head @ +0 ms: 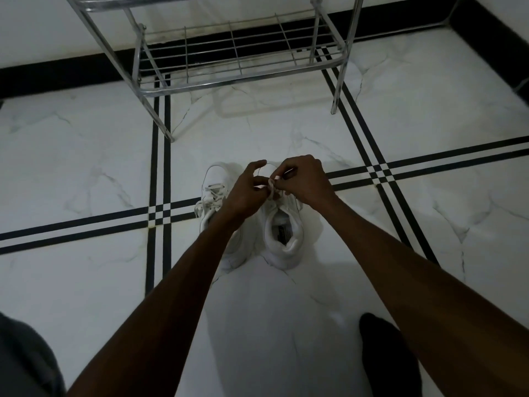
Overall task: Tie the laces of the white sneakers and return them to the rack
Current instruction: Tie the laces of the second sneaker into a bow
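Two white sneakers stand side by side on the marble floor, toes pointing away from me. The right sneaker (283,233) shows its open collar; its toe is hidden behind my hands. Over its tongue, my left hand (246,190) and my right hand (303,181) each pinch a strand of its white lace (270,184), fingers almost touching. The left sneaker (213,193) lies partly under my left forearm, with its laces crossed and a bow-like knot showing on top.
A chrome wire shoe rack (237,67) stands against the wall beyond the sneakers, its lower shelf bare. Black stripe inlays cross the white floor. My dark sock (383,353) rests at lower right, and grey clothing fills the lower left corner.
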The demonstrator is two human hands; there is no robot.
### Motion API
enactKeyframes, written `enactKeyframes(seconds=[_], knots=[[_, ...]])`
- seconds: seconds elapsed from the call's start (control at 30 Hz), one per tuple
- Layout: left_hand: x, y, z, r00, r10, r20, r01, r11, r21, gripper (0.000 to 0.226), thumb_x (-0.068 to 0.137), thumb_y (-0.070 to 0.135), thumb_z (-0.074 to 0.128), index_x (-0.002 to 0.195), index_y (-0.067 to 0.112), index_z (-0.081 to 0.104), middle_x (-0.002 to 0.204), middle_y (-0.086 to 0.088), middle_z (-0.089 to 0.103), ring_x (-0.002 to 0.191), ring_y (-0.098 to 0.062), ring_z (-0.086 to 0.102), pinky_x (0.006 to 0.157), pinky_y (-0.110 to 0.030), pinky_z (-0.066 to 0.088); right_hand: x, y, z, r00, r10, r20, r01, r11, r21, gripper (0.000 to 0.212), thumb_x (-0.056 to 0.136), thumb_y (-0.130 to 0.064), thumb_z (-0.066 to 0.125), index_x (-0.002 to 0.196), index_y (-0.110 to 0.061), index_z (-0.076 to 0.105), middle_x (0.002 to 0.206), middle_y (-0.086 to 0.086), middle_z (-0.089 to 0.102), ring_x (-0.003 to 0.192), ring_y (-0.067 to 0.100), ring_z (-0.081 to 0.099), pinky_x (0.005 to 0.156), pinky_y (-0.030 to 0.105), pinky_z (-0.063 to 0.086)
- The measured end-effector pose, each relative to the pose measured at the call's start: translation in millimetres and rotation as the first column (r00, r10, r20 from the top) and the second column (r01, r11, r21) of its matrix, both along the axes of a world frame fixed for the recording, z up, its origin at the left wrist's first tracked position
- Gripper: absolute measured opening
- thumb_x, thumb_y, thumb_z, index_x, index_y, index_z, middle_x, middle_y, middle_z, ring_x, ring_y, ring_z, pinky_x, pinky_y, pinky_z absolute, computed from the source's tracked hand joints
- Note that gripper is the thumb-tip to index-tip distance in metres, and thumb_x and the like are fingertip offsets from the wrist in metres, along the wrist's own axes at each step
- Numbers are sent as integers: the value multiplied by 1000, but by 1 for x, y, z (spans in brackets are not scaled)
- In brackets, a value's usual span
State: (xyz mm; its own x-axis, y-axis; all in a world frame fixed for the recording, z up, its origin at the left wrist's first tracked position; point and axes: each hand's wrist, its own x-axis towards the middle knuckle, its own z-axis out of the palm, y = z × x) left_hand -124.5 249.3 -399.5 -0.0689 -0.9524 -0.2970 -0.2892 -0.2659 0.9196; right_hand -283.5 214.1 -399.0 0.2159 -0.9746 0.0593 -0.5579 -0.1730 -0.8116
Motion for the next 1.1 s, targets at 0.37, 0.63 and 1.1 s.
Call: enactKeyframes(seconds=[0.37, 0.63, 1.1], knots=[[24, 30, -10, 595, 171, 786, 84, 958, -273, 15, 91, 21, 66, 100, 25, 77, 91, -2, 76, 110, -30, 57, 97, -47, 36, -64, 19, -12, 820, -495, 286, 62, 575, 816, 27, 79, -19, 80, 103, -10, 72, 102, 2, 78, 100, 12, 73, 96, 35, 49], [32, 43, -15, 438, 164, 884, 153, 955, -253, 27, 72, 2, 61, 89, 22, 67, 79, 2, 69, 103, -30, 51, 91, -47, 28, -60, 32, -21, 718, -686, 117, 263, 423, 867, 7, 83, -8, 75, 83, -8, 68, 79, 3, 67, 76, 8, 62, 60, 20, 42], [18, 42, -21, 430, 58, 901, 261, 947, -185, 53, 77, 7, 55, 125, 26, 63, 121, 2, 70, 133, -34, 39, 105, -57, 17, -59, 32, -22, 985, -147, 91, 110, 940, 323, 38, 84, -12, 76, 121, -13, 65, 117, 3, 64, 100, 17, 65, 76, 21, 53]])
